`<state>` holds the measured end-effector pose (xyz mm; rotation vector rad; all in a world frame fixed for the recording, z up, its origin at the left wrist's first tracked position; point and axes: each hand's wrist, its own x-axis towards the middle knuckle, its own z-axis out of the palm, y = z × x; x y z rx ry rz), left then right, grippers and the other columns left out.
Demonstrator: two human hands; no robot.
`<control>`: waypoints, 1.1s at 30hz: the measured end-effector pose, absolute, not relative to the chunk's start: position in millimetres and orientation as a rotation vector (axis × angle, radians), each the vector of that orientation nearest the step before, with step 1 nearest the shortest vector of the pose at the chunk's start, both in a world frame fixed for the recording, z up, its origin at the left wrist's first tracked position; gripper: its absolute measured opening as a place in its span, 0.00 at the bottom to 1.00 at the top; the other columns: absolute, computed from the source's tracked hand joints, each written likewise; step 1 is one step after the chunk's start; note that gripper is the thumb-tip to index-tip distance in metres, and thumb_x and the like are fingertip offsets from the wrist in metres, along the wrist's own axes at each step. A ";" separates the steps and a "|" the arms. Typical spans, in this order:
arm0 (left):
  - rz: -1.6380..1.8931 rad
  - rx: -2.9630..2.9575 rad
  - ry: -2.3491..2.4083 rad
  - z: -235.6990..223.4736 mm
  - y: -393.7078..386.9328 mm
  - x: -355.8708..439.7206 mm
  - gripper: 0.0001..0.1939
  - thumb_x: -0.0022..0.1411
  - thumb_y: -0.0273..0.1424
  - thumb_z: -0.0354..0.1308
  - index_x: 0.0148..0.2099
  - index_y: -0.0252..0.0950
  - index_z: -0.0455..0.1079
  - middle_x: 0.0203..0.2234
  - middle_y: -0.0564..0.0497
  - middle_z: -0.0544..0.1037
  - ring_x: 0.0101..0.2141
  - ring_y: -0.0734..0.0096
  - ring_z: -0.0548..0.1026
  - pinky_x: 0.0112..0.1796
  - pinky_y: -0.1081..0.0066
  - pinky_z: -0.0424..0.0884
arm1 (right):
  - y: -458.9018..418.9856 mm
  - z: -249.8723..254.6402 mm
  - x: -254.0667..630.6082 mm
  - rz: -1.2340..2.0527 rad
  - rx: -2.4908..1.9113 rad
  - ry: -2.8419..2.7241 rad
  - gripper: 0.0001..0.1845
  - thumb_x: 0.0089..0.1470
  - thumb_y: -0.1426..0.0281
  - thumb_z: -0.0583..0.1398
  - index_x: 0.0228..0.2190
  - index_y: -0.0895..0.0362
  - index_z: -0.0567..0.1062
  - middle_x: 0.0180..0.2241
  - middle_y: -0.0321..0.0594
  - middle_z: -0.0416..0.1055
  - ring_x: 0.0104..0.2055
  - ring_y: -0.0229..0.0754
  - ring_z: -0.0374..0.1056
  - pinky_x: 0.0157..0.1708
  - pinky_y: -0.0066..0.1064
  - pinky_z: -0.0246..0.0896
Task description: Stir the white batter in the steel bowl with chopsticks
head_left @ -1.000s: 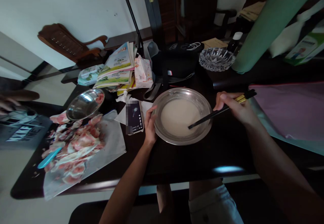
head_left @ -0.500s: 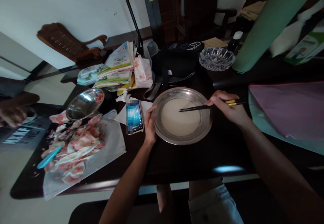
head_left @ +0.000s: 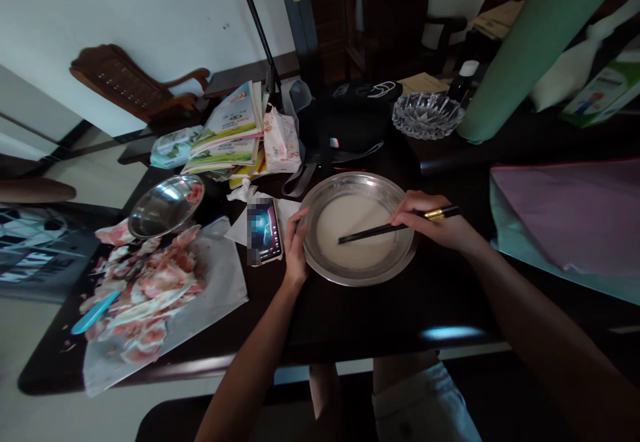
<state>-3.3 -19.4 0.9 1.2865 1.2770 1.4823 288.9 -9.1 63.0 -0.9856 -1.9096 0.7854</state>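
A wide metal bowl (head_left: 363, 279) of milky, off-white liquid (head_left: 357, 219) stands on the dark table in front of me. My left hand (head_left: 297, 245) grips its left side, fingers along the outer wall and rim. Over the bowl's right rim, my right hand (head_left: 425, 217) is closed on a pair of black chopsticks (head_left: 370, 233) with gold bands. Their tips dip into the liquid left of the bowl's middle. A phone (head_left: 265, 229) with a lit screen lies just left of my left hand.
Raw meat pieces (head_left: 160, 282) cover a plastic sheet (head_left: 220, 282) at left, with a blue-handled tool (head_left: 97, 312) on them. Behind stands a smaller metal bowl (head_left: 165, 209). Books (head_left: 227, 129), a glass ashtray (head_left: 427, 117) and a tall green cylinder (head_left: 540, 55) line the back. Another person's arm (head_left: 37, 190) shows at far left.
The chopsticks have swept round in the liquid, from the right front to the back, then to the left. My left hand stays on the bowl. The other person's hand has left view.
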 end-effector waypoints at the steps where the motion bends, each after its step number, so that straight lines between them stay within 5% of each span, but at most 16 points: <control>1: 1.485 1.281 1.273 0.8 -19.3 -3.1 0.19 0.64 0.45 0.58 0.52 0.41 0.75 0.51 0.47 0.79 0.54 0.54 0.74 0.57 0.56 0.69 | -8.2 61.1 287.1 0.748 -1.001 -1.917 0.18 0.62 0.54 0.63 0.27 0.51 0.81 0.28 0.38 0.81 0.33 0.44 0.75 0.38 0.39 0.63; 8: 1.481 1.255 1.248 0.2 -18.9 -2.5 0.20 0.63 0.45 0.58 0.52 0.41 0.75 0.50 0.47 0.79 0.54 0.55 0.75 0.56 0.56 0.70 | -7.0 63.6 300.7 0.610 -1.134 -1.680 0.23 0.63 0.50 0.59 0.24 0.50 0.80 0.26 0.38 0.78 0.32 0.46 0.73 0.39 0.42 0.62; 15: 1.480 1.303 1.273 2.5 -19.2 -2.4 0.18 0.65 0.44 0.57 0.51 0.41 0.74 0.50 0.46 0.78 0.55 0.53 0.74 0.56 0.56 0.69 | -10.9 72.5 313.0 0.807 -1.065 -1.554 0.28 0.63 0.49 0.59 0.18 0.50 0.77 0.21 0.37 0.74 0.27 0.44 0.70 0.38 0.43 0.62; 26: 1.498 1.257 1.272 0.3 -18.3 -1.6 0.19 0.63 0.44 0.58 0.51 0.40 0.75 0.50 0.47 0.79 0.53 0.55 0.75 0.55 0.57 0.71 | -6.7 57.3 283.1 0.673 -0.996 -1.908 0.12 0.60 0.58 0.65 0.28 0.50 0.81 0.30 0.38 0.82 0.36 0.46 0.74 0.39 0.41 0.66; 33: 1.483 1.293 1.266 -1.0 -18.2 -2.8 0.19 0.66 0.45 0.56 0.52 0.40 0.75 0.51 0.48 0.78 0.55 0.53 0.74 0.56 0.57 0.69 | -7.1 64.8 305.4 0.565 -1.148 -1.618 0.23 0.63 0.49 0.59 0.23 0.49 0.79 0.24 0.39 0.74 0.31 0.46 0.70 0.38 0.43 0.64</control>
